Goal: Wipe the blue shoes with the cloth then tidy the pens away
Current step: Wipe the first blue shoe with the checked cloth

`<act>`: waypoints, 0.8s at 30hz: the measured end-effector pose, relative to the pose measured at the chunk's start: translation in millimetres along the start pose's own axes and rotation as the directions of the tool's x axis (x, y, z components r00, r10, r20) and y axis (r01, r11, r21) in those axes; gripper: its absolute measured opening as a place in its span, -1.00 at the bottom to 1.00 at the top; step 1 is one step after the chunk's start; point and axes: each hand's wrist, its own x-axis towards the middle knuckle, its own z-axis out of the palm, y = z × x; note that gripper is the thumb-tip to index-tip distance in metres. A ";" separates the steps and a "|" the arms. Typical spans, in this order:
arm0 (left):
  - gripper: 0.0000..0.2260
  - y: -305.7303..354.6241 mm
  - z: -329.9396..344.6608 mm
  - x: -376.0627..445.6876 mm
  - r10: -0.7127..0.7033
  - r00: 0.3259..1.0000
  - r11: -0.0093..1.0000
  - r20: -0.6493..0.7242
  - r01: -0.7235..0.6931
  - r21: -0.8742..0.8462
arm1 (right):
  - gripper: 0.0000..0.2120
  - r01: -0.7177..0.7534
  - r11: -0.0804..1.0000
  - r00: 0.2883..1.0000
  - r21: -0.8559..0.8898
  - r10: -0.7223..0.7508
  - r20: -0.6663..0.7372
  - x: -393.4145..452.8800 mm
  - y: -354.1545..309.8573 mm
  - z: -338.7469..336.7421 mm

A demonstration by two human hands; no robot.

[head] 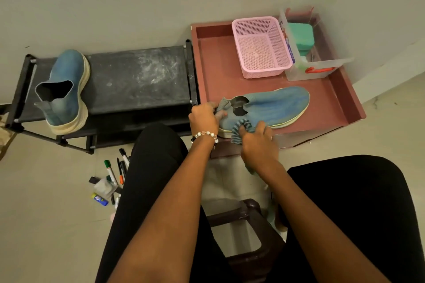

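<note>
One blue shoe [276,104] lies on its side on the reddish-brown table [331,103], toe pointing right. My left hand [203,117] grips its heel collar. My right hand [258,142] holds a striped blue-grey cloth [240,125] bunched against the shoe's side near the sole. A second blue shoe [66,89] stands on the black shoe rack [138,78] at the left. Several pens and markers [115,174] lie scattered on the floor beside my left knee.
A pink mesh basket [259,47] and a clear plastic box [317,62] holding a green block stand at the back of the table. A small blue tube [100,199] lies among the pens. A dark stool [248,211] sits between my legs.
</note>
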 end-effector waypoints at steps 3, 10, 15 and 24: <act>-0.77 0.4 -1.5 -1.5 -0.027 0.999 0.997 -0.025 0.025 -0.069 | -0.58 -0.029 1.000 0.999 0.010 0.029 -0.029 -2.2 5.5 4.6; -0.76 3.8 -1.9 -7.7 0.061 0.998 0.998 -0.013 -0.061 0.010 | -0.59 -0.069 0.998 0.997 0.010 0.069 -0.025 13.8 -15.1 3.8; -0.60 0.2 7.7 -22.9 0.613 0.765 0.769 -0.196 -0.522 0.369 | -0.66 -0.057 0.998 0.997 0.036 0.059 -0.056 19.7 -9.7 2.1; -0.44 -20.6 10.0 -21.6 0.389 0.870 0.555 0.302 -0.483 0.678 | -0.67 -0.101 0.992 0.981 -0.080 0.086 -0.175 4.0 -4.8 5.8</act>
